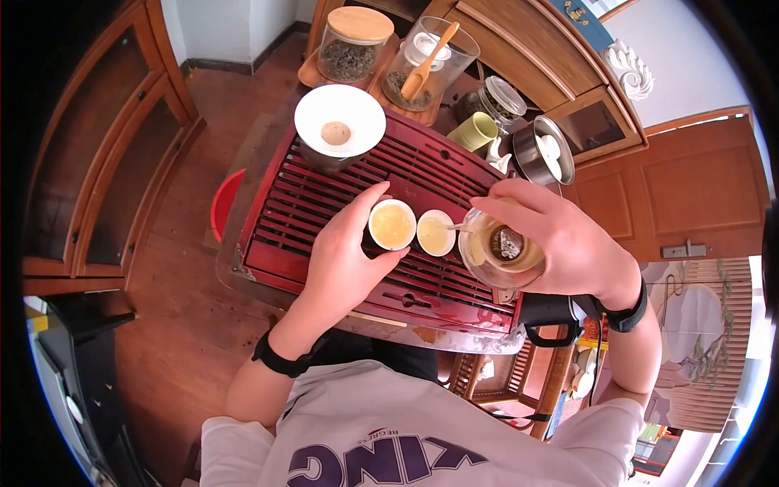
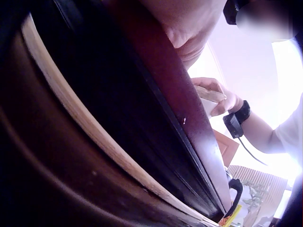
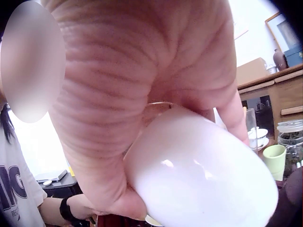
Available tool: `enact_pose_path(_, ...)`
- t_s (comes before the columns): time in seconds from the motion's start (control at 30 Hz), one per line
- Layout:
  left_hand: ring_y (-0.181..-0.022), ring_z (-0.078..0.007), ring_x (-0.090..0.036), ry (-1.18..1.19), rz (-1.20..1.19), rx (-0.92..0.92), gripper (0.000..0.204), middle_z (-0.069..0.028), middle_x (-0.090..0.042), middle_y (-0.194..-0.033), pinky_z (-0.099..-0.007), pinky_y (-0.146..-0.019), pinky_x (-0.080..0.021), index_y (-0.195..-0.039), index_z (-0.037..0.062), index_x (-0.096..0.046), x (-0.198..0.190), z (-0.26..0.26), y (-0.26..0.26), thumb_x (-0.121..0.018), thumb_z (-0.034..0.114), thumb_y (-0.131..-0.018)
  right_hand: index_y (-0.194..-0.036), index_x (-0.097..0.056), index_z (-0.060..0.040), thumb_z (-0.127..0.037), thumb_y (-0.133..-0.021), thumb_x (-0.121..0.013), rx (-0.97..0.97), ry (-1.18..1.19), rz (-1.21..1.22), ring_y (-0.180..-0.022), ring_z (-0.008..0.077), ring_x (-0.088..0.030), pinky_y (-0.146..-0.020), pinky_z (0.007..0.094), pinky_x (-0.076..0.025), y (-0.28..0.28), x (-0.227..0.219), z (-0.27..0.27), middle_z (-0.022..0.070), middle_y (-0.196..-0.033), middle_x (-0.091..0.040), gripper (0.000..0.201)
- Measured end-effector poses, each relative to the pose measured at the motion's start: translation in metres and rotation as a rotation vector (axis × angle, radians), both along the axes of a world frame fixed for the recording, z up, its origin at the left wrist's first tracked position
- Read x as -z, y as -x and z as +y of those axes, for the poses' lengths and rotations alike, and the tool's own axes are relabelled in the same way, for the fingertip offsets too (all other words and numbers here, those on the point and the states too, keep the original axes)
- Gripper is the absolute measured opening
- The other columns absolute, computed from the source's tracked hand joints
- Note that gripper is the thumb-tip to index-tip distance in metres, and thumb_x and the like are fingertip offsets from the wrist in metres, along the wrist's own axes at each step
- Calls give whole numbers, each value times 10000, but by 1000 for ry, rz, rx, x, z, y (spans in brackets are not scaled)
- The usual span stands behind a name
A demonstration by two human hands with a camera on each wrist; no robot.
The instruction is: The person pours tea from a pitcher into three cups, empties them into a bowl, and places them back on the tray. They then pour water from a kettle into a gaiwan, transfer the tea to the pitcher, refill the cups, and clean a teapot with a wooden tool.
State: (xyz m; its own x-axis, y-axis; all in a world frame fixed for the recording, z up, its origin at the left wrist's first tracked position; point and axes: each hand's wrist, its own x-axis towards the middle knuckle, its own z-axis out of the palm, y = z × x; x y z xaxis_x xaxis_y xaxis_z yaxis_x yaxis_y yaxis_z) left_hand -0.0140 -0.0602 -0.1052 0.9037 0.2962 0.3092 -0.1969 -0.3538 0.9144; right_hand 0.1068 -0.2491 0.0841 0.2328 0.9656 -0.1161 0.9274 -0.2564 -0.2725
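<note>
In the head view, my left hand [image 1: 345,247] has thumb and forefinger round a white cup [image 1: 393,225] of pale yellow liquid on the slatted red tray [image 1: 280,260]. Close beside it stands a second white cup [image 1: 436,234], also with yellow liquid. My right hand [image 1: 552,231] grips a tilted vessel [image 1: 487,272] by its rim, and a thin stream runs from it to the second cup. The right wrist view shows the vessel's smooth white side [image 3: 203,170] under my right hand [image 3: 137,61]. My left hand [image 2: 189,28] is partly visible in the left wrist view.
A white funnel-shaped strainer [image 1: 339,114] sits on a container at the tray's far left. Jars [image 1: 349,61], a green cup [image 1: 473,131] and a metal bowl [image 1: 535,154] stand behind. A black-handled kettle [image 1: 545,312] is at the tray's near right corner.
</note>
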Motion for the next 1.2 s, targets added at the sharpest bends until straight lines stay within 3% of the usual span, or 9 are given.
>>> enact_pose_path(0.23, -1168, -234, -637, 39, -7, 21, 785, -137, -646, -1266, -357, -992, -509, -1420, 55, -472, 1, -1, 0, -827, -11, -722, -1224, -613, 1, -161, -691, -862, 114, 32, -46, -963, 348, -640, -833, 389, -548, 4, -3, -27, 170, -1127, -604, 610)
enact_pose_path(0.77, -1177, -220, -625, 78, -6, 38, 782, -140, -626, -1289, -344, -1005, -510, -1424, 30, -467, 2, -1, -1, -812, -54, -727, -1273, -610, -31, -122, -656, -855, 216, 90, -120, -1059, 371, -627, -891, 408, -538, 13, -5, -54, 185, -1226, -584, 670)
enact_pose_path(0.97, -1181, -216, -621, 60, -9, 36, 781, -145, -624, -1289, -344, -1010, -505, -1425, 21, -468, 3, -1, -1, -812, -51, -727, -1321, -585, -15, -86, -616, -873, 232, -81, -28, -1087, 350, -618, -943, 387, -514, 6, -2, -53, 179, -1259, -565, 765)
enact_pose_path(1.2, -1185, -214, -619, 56, -29, 40, 781, -146, -625, -1290, -344, -1014, -500, -1426, 22, -468, 3, 0, -1, -814, -44, -729, -1340, -572, -8, -82, -616, -856, 194, -357, -129, -1085, 341, -622, -949, 391, -507, -13, 18, -30, 174, -1247, -580, 781)
